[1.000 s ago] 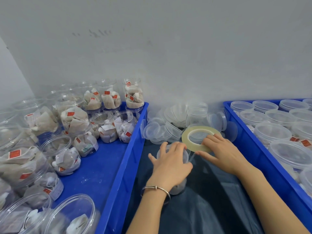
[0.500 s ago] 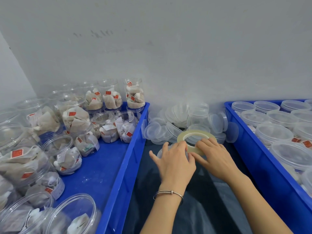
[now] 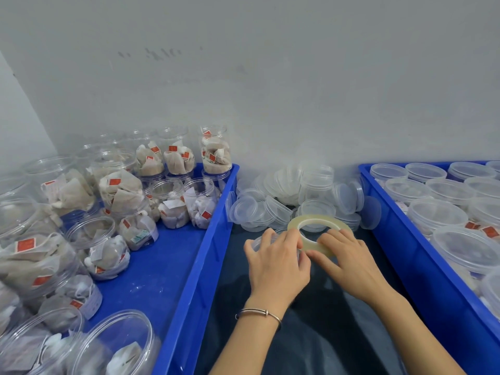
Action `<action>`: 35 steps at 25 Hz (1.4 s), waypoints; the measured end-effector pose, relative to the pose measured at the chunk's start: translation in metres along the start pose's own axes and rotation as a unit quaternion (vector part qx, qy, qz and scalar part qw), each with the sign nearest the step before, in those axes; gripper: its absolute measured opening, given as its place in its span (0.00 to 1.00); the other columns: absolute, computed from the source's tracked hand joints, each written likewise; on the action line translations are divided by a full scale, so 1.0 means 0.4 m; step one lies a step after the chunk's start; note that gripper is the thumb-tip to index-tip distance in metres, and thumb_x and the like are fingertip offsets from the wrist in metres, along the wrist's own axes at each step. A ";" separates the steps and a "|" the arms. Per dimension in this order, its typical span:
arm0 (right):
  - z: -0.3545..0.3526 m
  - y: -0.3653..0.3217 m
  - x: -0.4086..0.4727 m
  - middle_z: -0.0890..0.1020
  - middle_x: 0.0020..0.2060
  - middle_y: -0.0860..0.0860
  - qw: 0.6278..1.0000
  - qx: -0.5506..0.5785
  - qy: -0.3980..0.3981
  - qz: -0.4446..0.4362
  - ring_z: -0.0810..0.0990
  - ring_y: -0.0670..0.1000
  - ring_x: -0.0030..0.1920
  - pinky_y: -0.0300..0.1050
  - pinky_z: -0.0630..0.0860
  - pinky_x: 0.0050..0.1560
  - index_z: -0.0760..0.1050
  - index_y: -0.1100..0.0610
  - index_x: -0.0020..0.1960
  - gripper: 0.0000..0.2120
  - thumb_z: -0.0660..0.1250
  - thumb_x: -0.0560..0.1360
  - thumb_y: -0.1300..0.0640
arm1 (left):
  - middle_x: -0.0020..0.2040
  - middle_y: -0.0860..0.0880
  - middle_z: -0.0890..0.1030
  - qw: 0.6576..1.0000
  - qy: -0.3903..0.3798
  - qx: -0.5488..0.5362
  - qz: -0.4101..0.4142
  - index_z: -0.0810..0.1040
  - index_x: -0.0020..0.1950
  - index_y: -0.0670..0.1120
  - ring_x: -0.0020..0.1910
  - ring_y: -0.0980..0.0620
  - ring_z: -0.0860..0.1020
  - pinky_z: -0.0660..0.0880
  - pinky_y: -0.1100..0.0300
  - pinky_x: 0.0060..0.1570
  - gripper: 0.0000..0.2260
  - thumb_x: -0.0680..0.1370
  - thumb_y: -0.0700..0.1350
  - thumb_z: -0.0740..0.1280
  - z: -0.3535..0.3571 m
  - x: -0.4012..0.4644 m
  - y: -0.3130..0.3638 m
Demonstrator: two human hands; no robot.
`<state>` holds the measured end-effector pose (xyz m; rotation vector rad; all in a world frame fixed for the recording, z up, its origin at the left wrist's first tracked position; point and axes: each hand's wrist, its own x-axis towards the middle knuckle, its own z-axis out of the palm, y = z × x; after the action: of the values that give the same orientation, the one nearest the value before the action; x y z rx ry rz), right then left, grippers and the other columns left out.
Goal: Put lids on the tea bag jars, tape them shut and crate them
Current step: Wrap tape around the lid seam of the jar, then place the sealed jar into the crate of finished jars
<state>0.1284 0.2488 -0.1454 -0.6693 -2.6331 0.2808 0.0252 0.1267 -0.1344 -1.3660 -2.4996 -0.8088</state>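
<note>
At centre, the left hand curls over a lidded tea bag jar (mostly hidden beneath it). The right hand, at its 3 o'clock, pinches a clear tape roll. Loose lids lie at 12 o'clock, between the left blue crate and the right blue crate.

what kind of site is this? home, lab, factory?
Most likely a small hand-packing station, not a home kitchen. A blue plastic crate holds many clear open jars of tea bags, a second blue crate holds lidded jars, and a heap of loose clear plastic lids lies between them against a bare wall.
</note>
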 end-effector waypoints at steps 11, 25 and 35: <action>-0.038 -0.125 -0.057 0.73 0.44 0.41 0.973 -0.154 0.017 0.169 0.69 0.43 0.52 0.45 0.61 0.48 0.71 0.45 0.46 0.19 0.48 0.78 0.35 | 0.43 0.57 0.76 0.999 0.001 -0.023 0.040 0.70 0.47 0.53 0.52 0.54 0.72 0.65 0.48 0.56 0.04 0.75 0.48 0.64 -0.002 0.014 -0.011; 0.051 -0.065 0.012 0.75 0.52 0.46 0.980 -0.052 0.024 0.190 0.69 0.50 0.60 0.50 0.67 0.52 0.74 0.52 0.50 0.18 0.55 0.79 0.39 | 0.40 0.58 0.74 0.995 0.058 -0.034 -0.078 0.75 0.50 0.58 0.40 0.57 0.71 0.66 0.51 0.56 0.07 0.72 0.49 0.66 -0.020 0.088 -0.059; 0.099 -0.053 0.036 0.47 0.76 0.42 0.991 0.068 -0.109 0.042 0.42 0.47 0.77 0.71 0.51 0.70 0.39 0.43 0.77 0.49 0.67 0.68 0.34 | 0.66 0.50 0.67 0.987 -0.075 0.111 -0.085 0.69 0.64 0.52 0.64 0.43 0.65 0.68 0.45 0.54 0.17 0.77 0.55 0.61 -0.042 0.062 -0.028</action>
<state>0.0909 0.2339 -0.1698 -0.7426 -2.7615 0.5842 0.0004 0.1307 -0.1148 -1.1942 -2.7525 -0.4516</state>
